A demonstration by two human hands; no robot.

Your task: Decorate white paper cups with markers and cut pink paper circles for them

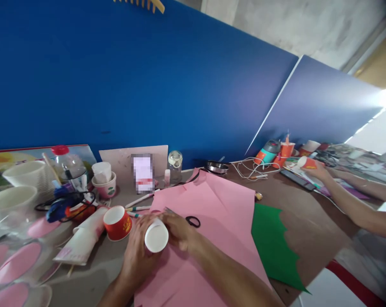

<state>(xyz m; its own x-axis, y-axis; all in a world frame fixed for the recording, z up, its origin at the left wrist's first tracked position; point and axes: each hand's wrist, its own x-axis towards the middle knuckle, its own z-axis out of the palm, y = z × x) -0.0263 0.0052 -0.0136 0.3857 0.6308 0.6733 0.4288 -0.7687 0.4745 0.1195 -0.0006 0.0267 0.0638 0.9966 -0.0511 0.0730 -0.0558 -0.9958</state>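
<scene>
A white paper cup [156, 236] is held between both hands over the pink paper [224, 213]. My left hand [137, 245] wraps round the cup's left side. On its right side, the fingers of my right hand [178, 230] are curled against the cup. Black-handled scissors [193, 221] lie on the pink paper just beyond my right hand, their blades partly hidden. Left of my left hand stands a red paper cup [117, 223]. Green paper [274, 243] with a jagged edge lies right of the pink paper.
Stacked white cups [31, 179], a red-capped bottle [68, 164] and pink discs [18, 263] crowd the left. Pens [141, 198], a phone-like screen [143, 174] and a glass jar [175, 164] stand or lie behind. At right, another person's hand [319, 171] holds a cup near cables.
</scene>
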